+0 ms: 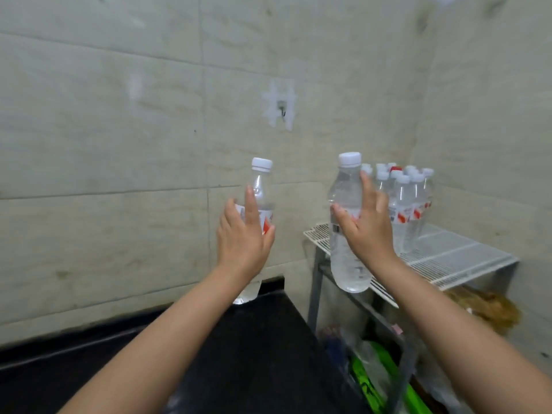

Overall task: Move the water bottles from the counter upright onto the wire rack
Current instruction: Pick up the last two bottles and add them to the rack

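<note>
My left hand (pixel 243 234) grips a clear water bottle (pixel 260 186) with a white cap and red-and-white label, held upright above the far end of the black counter (pixel 254 348). In my right hand (pixel 369 225) is a second clear, white-capped bottle (pixel 345 186), upright in the air at the left front corner of the white wire rack (pixel 442 261). Several more capped bottles (pixel 406 204) stand upright in a cluster at the back of the rack, just behind my right hand.
Tiled walls close the corner behind and to the right. A metal hook (pixel 281 110) is stuck on the wall. Under the rack lie green packaging (pixel 376 380), plastic bags and a brown bundle (pixel 484 306). The rack's right and front grid is bare.
</note>
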`<state>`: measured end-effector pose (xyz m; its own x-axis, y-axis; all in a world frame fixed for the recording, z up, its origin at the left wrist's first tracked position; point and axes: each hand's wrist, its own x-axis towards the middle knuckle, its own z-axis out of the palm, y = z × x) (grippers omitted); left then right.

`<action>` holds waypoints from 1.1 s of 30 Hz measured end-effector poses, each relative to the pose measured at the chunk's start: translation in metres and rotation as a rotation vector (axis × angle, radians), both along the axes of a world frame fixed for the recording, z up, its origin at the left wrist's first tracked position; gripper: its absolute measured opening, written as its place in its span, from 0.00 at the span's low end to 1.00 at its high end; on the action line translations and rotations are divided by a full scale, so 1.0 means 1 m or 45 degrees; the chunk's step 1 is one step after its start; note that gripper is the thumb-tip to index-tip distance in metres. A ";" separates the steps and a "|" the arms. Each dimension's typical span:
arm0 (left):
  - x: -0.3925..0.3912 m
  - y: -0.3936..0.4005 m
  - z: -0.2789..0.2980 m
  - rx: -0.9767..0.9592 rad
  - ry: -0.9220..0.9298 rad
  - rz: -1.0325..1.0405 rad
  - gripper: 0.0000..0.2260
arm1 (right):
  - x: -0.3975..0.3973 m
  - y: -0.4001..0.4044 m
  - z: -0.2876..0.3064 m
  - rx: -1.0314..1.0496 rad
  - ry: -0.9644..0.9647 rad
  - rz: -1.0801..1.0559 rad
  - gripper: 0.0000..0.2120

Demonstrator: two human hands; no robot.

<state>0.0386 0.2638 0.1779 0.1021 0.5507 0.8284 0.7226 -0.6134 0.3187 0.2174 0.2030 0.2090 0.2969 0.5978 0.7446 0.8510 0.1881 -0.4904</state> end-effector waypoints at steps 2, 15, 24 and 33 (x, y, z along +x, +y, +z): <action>0.028 0.028 0.012 0.022 0.021 0.020 0.32 | 0.027 0.022 0.010 0.021 -0.043 -0.036 0.34; 0.199 0.081 0.017 0.086 0.068 0.018 0.33 | 0.202 0.086 0.005 0.162 0.127 0.047 0.39; 0.348 0.051 -0.004 0.058 -0.030 0.169 0.28 | 0.349 0.104 -0.022 0.228 0.108 0.418 0.37; 0.465 0.035 -0.047 0.007 -0.160 0.127 0.26 | 0.446 0.110 -0.056 0.095 0.129 0.354 0.38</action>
